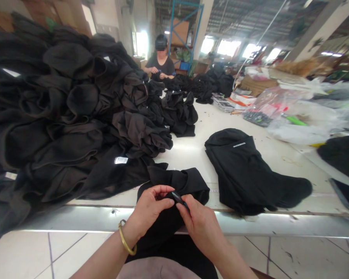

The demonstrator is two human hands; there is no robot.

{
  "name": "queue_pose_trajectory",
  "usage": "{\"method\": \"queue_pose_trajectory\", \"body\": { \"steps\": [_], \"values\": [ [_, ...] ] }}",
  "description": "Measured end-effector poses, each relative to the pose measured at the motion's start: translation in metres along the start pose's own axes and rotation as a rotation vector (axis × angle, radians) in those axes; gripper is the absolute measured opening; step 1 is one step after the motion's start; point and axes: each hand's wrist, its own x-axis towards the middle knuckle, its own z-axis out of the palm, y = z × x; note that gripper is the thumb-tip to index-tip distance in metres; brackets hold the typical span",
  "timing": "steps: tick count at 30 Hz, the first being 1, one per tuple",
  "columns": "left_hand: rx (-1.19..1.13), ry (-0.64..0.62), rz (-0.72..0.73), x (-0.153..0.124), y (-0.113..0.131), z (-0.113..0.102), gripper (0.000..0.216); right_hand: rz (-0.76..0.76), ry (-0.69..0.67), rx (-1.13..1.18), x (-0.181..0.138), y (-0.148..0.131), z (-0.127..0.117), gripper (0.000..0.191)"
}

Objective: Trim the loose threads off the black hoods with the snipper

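Observation:
A black garment (178, 182) hangs over the near edge of the white table (192, 147) and down toward my lap. My left hand (149, 211), with a gold bangle on its wrist, pinches a fold of this garment with curled fingers. My right hand (199, 223) is closed on a small dark tool (178, 198), its tip held at the fabric right beside my left fingers. What kind of tool it is I cannot make out.
A big heap of black garments (61, 112) fills the table's left side. A flat stack of black garments (247, 170) lies to the right. Plastic bags (293, 112) sit at far right. Another person (160, 62) works at the table's far end.

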Motion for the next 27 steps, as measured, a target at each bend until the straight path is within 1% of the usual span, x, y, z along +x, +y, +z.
{"method": "queue_pose_trajectory", "body": {
  "steps": [1, 3, 5, 6, 8, 10, 11, 13, 14, 15, 16, 18, 20, 21, 22, 24, 27],
  "values": [
    [-0.009, -0.005, -0.004, 0.000, 0.000, -0.001, 0.032, 0.017, 0.009, 0.017, 0.001, 0.003, 0.000, 0.023],
    [-0.005, -0.014, 0.013, -0.001, 0.000, -0.003, 0.033, 0.095, 0.077, 0.110, 0.003, 0.009, -0.003, 0.023],
    [0.072, -0.004, 0.073, -0.003, 0.000, -0.004, 0.028, 0.220, 0.150, 0.285, 0.006, 0.014, -0.006, 0.024],
    [0.153, 0.020, 0.127, -0.004, -0.001, -0.003, 0.023, 0.284, 0.169, 0.399, 0.007, 0.015, -0.008, 0.026],
    [0.377, 0.100, 0.296, -0.007, -0.002, -0.002, 0.012, 0.361, 0.187, 0.634, 0.009, 0.013, -0.008, 0.030],
    [0.602, 0.180, 0.538, -0.010, -0.005, 0.000, 0.008, 0.356, 0.214, 0.771, 0.012, 0.008, -0.005, 0.030],
    [0.688, 0.201, 0.667, -0.011, -0.007, 0.000, 0.008, 0.338, 0.230, 0.789, 0.014, 0.005, -0.001, 0.031],
    [0.808, 0.189, 0.888, -0.013, -0.012, -0.001, 0.010, 0.304, 0.241, 0.771, 0.017, 0.005, 0.005, 0.031],
    [0.852, 0.168, 0.964, -0.013, -0.015, -0.002, 0.012, 0.298, 0.248, 0.758, 0.018, 0.006, 0.008, 0.029],
    [0.890, 0.147, 1.006, -0.013, -0.018, -0.003, 0.014, 0.301, 0.263, 0.751, 0.019, 0.010, 0.010, 0.027],
    [0.925, 0.136, 1.010, -0.012, -0.020, -0.005, 0.016, 0.316, 0.287, 0.751, 0.019, 0.013, 0.011, 0.026],
    [0.991, 0.156, 0.942, -0.010, -0.024, -0.007, 0.020, 0.398, 0.332, 0.781, 0.017, 0.020, 0.009, 0.028],
    [1.040, 0.214, 0.877, -0.008, -0.025, -0.006, 0.026, 0.487, 0.315, 0.846, 0.012, 0.022, 0.007, 0.032],
    [1.055, 0.236, 0.871, -0.007, -0.024, -0.004, 0.030, 0.503, 0.287, 0.876, 0.010, 0.020, 0.006, 0.033],
    [1.057, 0.245, 0.880, -0.006, -0.024, -0.001, 0.030, 0.495, 0.263, 0.894, 0.007, 0.018, 0.006, 0.033],
    [1.024, 0.236, 0.898, -0.005, -0.021, 0.004, 0.020, 0.432, 0.240, 0.871, 0.003, 0.014, 0.005, 0.030],
    [0.947, 0.253, 0.871, -0.004, -0.019, 0.011, 0.005, 0.378, 0.249, 0.667, -0.003, 0.014, 0.003, 0.033]
  ]
}}
